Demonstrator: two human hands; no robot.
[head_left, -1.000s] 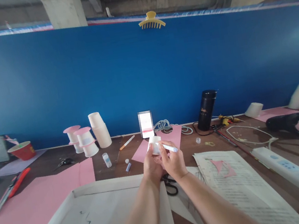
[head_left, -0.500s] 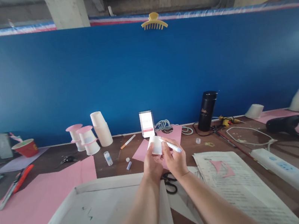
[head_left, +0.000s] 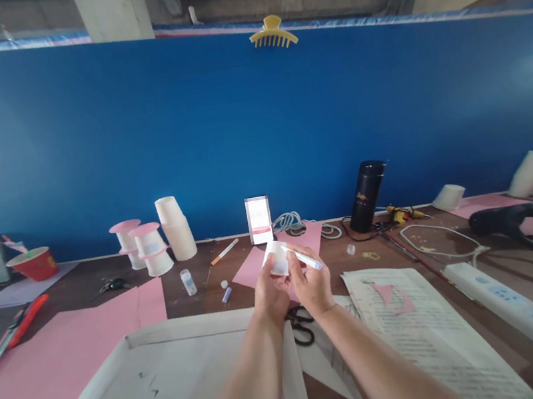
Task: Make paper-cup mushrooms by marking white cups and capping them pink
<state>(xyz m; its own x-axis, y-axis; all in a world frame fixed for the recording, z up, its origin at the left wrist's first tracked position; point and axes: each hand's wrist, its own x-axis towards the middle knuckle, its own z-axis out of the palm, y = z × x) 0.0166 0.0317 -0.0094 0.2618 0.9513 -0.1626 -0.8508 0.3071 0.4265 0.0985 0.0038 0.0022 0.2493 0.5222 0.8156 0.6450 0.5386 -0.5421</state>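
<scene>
Both hands meet near the middle of the desk. My left hand (head_left: 268, 293) is closed around a small white object (head_left: 277, 258) that looks like a paper cup; its lower part is hidden by the fingers. A white marker pen (head_left: 308, 260) with a pale blue end is held in my right hand (head_left: 313, 283), pointing left with its tip at the white object. Black-handled scissors (head_left: 303, 335) lie below the wrists. A pink paper sheet (head_left: 252, 268) is under the hands, and a phone (head_left: 260, 221) with a lit screen stands just beyond.
Stacked paper cups (head_left: 177, 230) and cups with pink discs (head_left: 151, 248) stand at left, near a utility knife (head_left: 19, 330). A black thermos (head_left: 368, 197) is at right. A power strip (head_left: 510, 302), printed sheet (head_left: 422, 350) and white tray (head_left: 176, 330) lie closer.
The view has shifted slightly to the right, so the desk items appear a little further left. Both hands keep nearly the same pose, the pen tip still at the white object.
</scene>
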